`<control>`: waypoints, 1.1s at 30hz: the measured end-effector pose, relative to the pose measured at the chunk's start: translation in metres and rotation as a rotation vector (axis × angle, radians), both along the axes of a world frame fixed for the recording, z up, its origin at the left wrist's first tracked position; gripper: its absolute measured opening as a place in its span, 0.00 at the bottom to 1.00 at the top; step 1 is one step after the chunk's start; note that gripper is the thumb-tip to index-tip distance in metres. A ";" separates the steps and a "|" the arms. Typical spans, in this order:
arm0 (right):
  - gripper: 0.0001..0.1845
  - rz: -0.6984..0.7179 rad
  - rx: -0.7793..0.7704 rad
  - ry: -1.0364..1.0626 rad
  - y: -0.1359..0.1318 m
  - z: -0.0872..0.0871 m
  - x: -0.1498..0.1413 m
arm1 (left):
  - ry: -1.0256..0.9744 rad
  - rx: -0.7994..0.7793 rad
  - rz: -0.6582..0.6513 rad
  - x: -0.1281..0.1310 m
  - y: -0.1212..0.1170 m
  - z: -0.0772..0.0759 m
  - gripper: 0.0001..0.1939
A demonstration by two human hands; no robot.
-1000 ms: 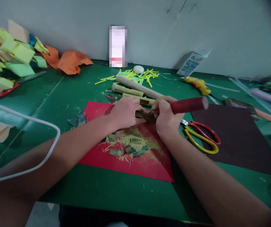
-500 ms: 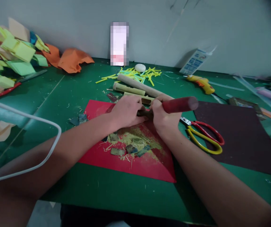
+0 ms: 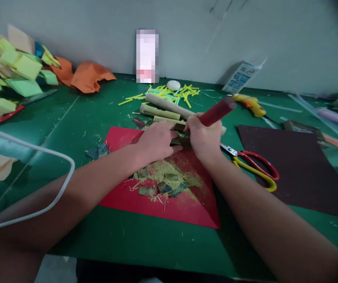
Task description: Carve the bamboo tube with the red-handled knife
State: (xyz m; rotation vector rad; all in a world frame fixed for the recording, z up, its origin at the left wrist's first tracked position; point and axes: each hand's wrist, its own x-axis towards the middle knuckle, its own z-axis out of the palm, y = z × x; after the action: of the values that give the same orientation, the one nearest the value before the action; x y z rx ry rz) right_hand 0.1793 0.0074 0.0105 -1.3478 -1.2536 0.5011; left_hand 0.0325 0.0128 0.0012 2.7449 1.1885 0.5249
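Note:
My right hand (image 3: 206, 140) is wrapped round the thick red handle of a tool (image 3: 217, 111), which slants up to the right; its working end is hidden by the hand. Beside it, my left hand (image 3: 156, 141) has its fingers bent round a short dark greenish piece of bamboo (image 3: 182, 141), partly covered. Both hands are over a red sheet (image 3: 154, 210) on the green table. Below them on the sheet lie pale shavings and sawdust (image 3: 157, 179) with several dark bamboo chips (image 3: 147, 191). Just beyond the hands rest cut bamboo lengths (image 3: 164, 112) and a pale wooden stick (image 3: 166, 103).
Scissors (image 3: 259, 165) with red and yellow handles lie right of my right hand, partly on a dark sheet (image 3: 301, 173). Behind are a yellow glue gun (image 3: 251, 105) and yellow-green strips (image 3: 186, 93). Folded papers (image 3: 24, 67) pile at left; a white cable (image 3: 68, 177) loops over my left forearm.
The red handle has tipped more upright and shifted slightly left with my right hand, whose grip has moved up a little. My left hand stays almost in place on the bamboo piece.

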 end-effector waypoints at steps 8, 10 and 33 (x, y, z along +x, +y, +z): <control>0.16 0.024 0.065 -0.030 0.001 -0.006 0.000 | -0.035 -0.034 -0.052 -0.002 0.003 -0.003 0.17; 0.15 0.058 0.070 -0.003 0.000 -0.006 0.001 | -0.032 -0.033 -0.057 -0.002 0.004 -0.003 0.17; 0.16 0.137 0.071 0.191 -0.001 -0.007 0.004 | -0.043 -0.027 -0.037 -0.001 0.006 -0.003 0.15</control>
State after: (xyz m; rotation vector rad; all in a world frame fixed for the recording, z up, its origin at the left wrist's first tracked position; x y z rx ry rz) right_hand 0.1833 0.0068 0.0038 -1.1325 -1.1992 0.6593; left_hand 0.0315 0.0184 -0.0015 2.7134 1.1248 0.5570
